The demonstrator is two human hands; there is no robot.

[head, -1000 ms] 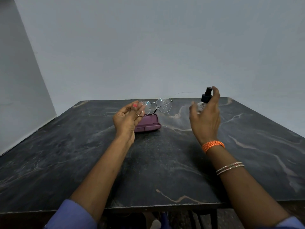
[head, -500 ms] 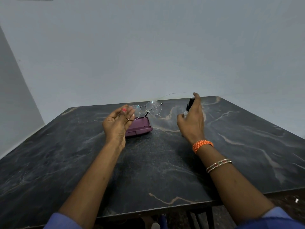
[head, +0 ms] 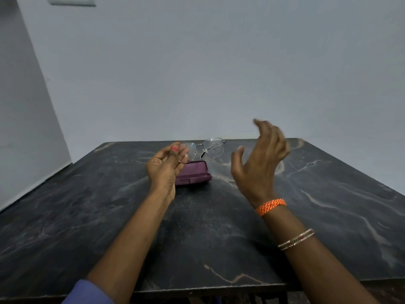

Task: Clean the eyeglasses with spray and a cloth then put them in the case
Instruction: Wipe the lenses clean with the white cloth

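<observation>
no readable labels or writing. left hand (head: 164,170) pinches eyeglasses (head: 202,148) by the left lens rim, held above the table (head: 92,216); droplets on both lenses. purple case (head: 194,173) closed under them, contents hidden. right hand (head: 260,159) blurred, fingers spread, looks empty.

1. Dark stone-patterned worktop (head: 219,233), black with pale and tan veins, dull sheen.
2. Plain pale grey-blue back wall (head: 219,69), unmarked and evenly lit.
3. Lighter side wall (head: 24,119) at left, meeting the back wall in a slanted corner line.
4. Small pale fixture (head: 71,1) at the top edge, cut off by the frame.
</observation>
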